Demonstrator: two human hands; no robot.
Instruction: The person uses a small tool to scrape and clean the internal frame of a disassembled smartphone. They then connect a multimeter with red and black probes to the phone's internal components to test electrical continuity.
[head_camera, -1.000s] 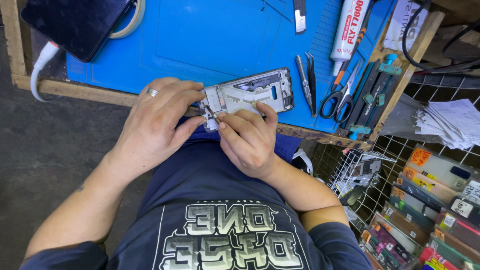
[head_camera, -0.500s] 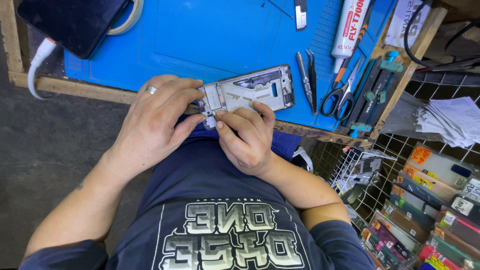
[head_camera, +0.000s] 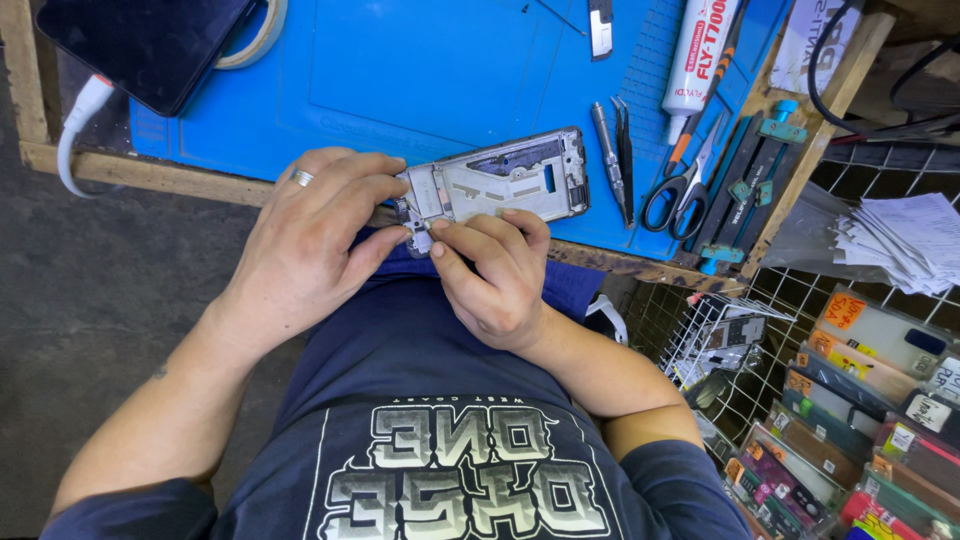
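An opened phone frame (head_camera: 510, 182), silvery with dark cut-outs, lies at the near edge of a blue work mat (head_camera: 420, 70). My left hand (head_camera: 310, 240), with a ring on one finger, grips the frame's left end. The fingertips of my right hand (head_camera: 490, 270) pinch a small part at the frame's lower left corner, right against my left fingers. The part itself is mostly hidden by my fingers.
Tweezers (head_camera: 612, 160), scissors (head_camera: 685, 185) and a glue tube (head_camera: 700, 50) lie right of the frame. A dark tablet (head_camera: 140, 40) with a white cable (head_camera: 80, 120) and a tape roll (head_camera: 255, 35) sit at the back left. A wire rack (head_camera: 730, 340) and phone cases (head_camera: 860, 400) stand to the right.
Both hands and the phone frame stay in nearly the same place; my right fingertips have shifted slightly at the frame's lower left corner.
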